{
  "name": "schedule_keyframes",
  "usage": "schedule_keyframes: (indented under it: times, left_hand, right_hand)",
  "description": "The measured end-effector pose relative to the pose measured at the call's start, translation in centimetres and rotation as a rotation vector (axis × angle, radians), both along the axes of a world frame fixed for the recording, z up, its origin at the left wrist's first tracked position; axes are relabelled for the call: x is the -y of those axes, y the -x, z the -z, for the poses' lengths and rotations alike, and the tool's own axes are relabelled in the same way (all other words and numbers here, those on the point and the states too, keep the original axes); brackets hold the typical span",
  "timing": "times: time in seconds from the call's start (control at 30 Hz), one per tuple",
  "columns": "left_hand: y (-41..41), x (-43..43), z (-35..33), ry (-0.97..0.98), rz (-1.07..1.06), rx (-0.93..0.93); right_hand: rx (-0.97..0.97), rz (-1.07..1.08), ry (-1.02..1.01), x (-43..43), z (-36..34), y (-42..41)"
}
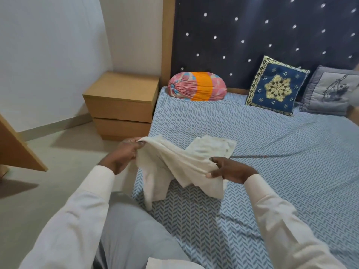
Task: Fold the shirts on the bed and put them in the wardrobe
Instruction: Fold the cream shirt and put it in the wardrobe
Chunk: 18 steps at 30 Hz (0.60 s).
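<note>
Fingers [138,146] of the left hand [122,155], which reaches out of a pale sleeve [73,220] at the lower left of the frame, are curled round one edge of a cream shirt [174,164], with the thumb on top of the cloth. At lower centre-right the right hand [231,170], out of a matching sleeve [281,220], pinches the opposite edge between thumb and curled fingers. Between the two hands the shirt is lifted and stretched. Its lower folds hang down onto the bed [281,162] near the mattress corner, and its far part lies rumpled on the sheet just beyond the hands. The sheet is blue with a pale herringbone print and fills the right half of the frame. Left of the bed is a grey floor [58,152], with a slanted wooden panel [17,144] at the left edge. Farther back, left of centre, a wooden nightstand [120,105] with two drawers stands by the white wall. At the head of the bed lie a pink and orange bolster [196,86], a blue embroidered cushion [277,86] and a grey cushion [330,92], all against a dark studded headboard [252,35]
</note>
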<state>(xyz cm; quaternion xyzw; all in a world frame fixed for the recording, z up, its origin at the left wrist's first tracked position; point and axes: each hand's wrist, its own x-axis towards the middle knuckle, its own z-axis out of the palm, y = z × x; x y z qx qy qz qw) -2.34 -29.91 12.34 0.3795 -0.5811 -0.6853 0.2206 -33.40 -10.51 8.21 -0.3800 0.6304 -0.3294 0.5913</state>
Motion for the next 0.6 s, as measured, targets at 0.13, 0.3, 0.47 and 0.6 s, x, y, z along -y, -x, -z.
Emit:
schedule_keyframes:
  times: [0.13,0.3,0.47,0.6]
  left_hand:
    - [-0.8,0.9,-0.4,-0.026,-0.085,0.000]
    - [-1.4,0.7,-1.7,-0.009,0.112,0.195]
    - [-2.1,1.8,-1.4,0.007,0.214,0.189]
    - [-2.7,2.8,-2.4,-0.135,0.129,-0.136]
  right_hand:
    - [-0.083,-0.247,-0.143,-0.1,0.4,0.8]
    - [-0.048,0.187,0.116,0.3,0.0,2.0]
    - [0.054,0.400,0.319,0.1,-3.4,1.8]
    - [0.094,0.353,0.345,-0.3,-7.0,1.2]
